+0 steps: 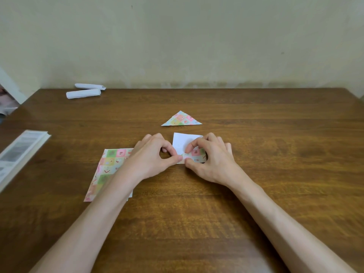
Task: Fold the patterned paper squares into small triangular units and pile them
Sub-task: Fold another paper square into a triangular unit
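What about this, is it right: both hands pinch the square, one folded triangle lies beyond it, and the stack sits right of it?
Wrong side: the head view shows the stack left of the square. The left hand and right hand do pinch it, and the triangle lies beyond.

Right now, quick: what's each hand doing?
Left hand: pinching the paper square.
Right hand: pinching the same square's folded edge.
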Action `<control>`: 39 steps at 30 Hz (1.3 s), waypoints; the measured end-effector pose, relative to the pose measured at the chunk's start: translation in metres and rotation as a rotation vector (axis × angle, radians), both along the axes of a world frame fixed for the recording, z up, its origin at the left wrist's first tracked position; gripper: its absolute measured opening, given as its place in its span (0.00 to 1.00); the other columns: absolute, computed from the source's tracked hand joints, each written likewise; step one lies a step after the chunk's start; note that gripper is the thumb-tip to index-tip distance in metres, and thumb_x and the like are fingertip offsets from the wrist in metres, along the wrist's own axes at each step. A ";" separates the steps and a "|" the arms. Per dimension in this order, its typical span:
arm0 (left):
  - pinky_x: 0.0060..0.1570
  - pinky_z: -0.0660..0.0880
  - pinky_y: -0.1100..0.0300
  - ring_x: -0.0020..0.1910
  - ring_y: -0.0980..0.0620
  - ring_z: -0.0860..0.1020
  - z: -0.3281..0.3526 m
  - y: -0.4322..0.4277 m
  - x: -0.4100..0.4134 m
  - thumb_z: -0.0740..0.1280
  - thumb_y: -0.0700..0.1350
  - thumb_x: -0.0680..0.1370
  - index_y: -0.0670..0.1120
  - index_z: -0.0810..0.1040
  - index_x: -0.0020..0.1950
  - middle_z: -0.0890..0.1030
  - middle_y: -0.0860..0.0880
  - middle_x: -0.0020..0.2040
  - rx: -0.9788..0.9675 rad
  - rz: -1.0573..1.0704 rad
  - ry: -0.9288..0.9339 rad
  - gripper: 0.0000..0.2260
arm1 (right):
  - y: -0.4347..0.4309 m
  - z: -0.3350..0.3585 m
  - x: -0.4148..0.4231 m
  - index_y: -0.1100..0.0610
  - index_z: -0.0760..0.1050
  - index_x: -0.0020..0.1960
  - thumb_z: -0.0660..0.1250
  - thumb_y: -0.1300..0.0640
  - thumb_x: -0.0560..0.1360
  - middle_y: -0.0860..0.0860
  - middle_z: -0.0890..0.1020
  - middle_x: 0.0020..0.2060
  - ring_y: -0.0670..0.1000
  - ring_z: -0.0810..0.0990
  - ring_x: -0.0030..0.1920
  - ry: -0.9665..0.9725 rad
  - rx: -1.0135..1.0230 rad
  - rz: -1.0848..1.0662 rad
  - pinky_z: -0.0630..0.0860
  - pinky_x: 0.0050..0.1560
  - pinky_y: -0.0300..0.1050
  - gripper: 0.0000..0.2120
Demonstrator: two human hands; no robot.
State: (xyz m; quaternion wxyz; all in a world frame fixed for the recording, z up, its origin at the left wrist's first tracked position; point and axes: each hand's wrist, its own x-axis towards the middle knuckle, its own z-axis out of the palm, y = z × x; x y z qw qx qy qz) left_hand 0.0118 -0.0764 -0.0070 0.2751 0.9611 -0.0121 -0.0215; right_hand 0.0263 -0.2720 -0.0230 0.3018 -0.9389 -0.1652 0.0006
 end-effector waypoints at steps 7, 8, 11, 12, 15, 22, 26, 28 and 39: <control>0.59 0.72 0.51 0.53 0.56 0.71 -0.001 0.001 -0.001 0.74 0.59 0.76 0.61 0.80 0.43 0.75 0.57 0.47 -0.006 -0.037 -0.021 0.06 | -0.003 0.002 0.000 0.40 0.78 0.51 0.74 0.40 0.71 0.39 0.70 0.48 0.44 0.69 0.57 -0.033 -0.010 0.006 0.60 0.62 0.47 0.11; 0.59 0.72 0.51 0.53 0.56 0.72 0.000 0.001 -0.001 0.74 0.58 0.76 0.62 0.81 0.44 0.74 0.57 0.48 -0.007 -0.045 -0.022 0.04 | -0.004 0.002 -0.001 0.40 0.78 0.50 0.74 0.40 0.71 0.39 0.70 0.48 0.44 0.69 0.56 -0.036 -0.005 -0.004 0.60 0.62 0.46 0.11; 0.60 0.72 0.51 0.55 0.56 0.72 0.001 0.000 0.000 0.74 0.57 0.76 0.63 0.82 0.48 0.74 0.56 0.51 -0.006 -0.053 -0.015 0.03 | -0.009 0.002 0.000 0.40 0.78 0.49 0.75 0.39 0.69 0.39 0.70 0.49 0.44 0.68 0.55 -0.022 0.008 -0.020 0.59 0.59 0.45 0.12; 0.60 0.73 0.50 0.55 0.56 0.72 0.001 0.000 0.000 0.74 0.57 0.76 0.63 0.82 0.48 0.74 0.56 0.51 -0.007 -0.054 -0.012 0.03 | -0.010 0.002 0.000 0.40 0.78 0.49 0.75 0.40 0.69 0.39 0.70 0.49 0.44 0.68 0.55 -0.023 0.007 -0.020 0.59 0.59 0.45 0.12; 0.60 0.73 0.49 0.55 0.56 0.72 0.001 0.000 -0.001 0.75 0.56 0.77 0.64 0.82 0.48 0.74 0.57 0.51 -0.012 -0.058 -0.009 0.03 | -0.009 0.002 0.000 0.40 0.78 0.50 0.74 0.40 0.69 0.40 0.70 0.49 0.45 0.67 0.57 -0.023 -0.003 -0.022 0.59 0.59 0.45 0.12; 0.63 0.72 0.48 0.52 0.61 0.70 -0.005 -0.004 -0.003 0.75 0.55 0.76 0.64 0.84 0.47 0.74 0.58 0.50 -0.095 -0.061 -0.035 0.03 | -0.012 0.001 0.001 0.39 0.79 0.51 0.74 0.39 0.71 0.40 0.71 0.51 0.45 0.66 0.58 0.005 0.009 -0.023 0.57 0.57 0.44 0.12; 0.62 0.72 0.48 0.54 0.58 0.71 -0.006 -0.008 -0.005 0.76 0.62 0.72 0.64 0.83 0.45 0.74 0.59 0.50 -0.089 -0.034 -0.043 0.06 | -0.013 0.001 0.001 0.39 0.78 0.51 0.73 0.38 0.72 0.40 0.71 0.52 0.46 0.66 0.58 0.009 0.009 -0.006 0.58 0.58 0.44 0.11; 0.63 0.73 0.47 0.57 0.57 0.71 -0.005 -0.009 -0.004 0.76 0.63 0.72 0.64 0.84 0.45 0.73 0.59 0.52 -0.088 -0.027 -0.027 0.07 | -0.014 0.002 0.001 0.39 0.78 0.52 0.73 0.39 0.73 0.40 0.71 0.52 0.46 0.66 0.58 0.012 -0.005 0.010 0.58 0.59 0.45 0.11; 0.65 0.72 0.47 0.59 0.57 0.71 -0.002 -0.008 -0.003 0.76 0.61 0.72 0.64 0.84 0.46 0.73 0.59 0.55 -0.096 -0.012 0.019 0.06 | -0.027 0.008 0.007 0.37 0.77 0.57 0.74 0.49 0.75 0.43 0.74 0.54 0.47 0.69 0.61 0.119 0.046 0.061 0.59 0.60 0.45 0.13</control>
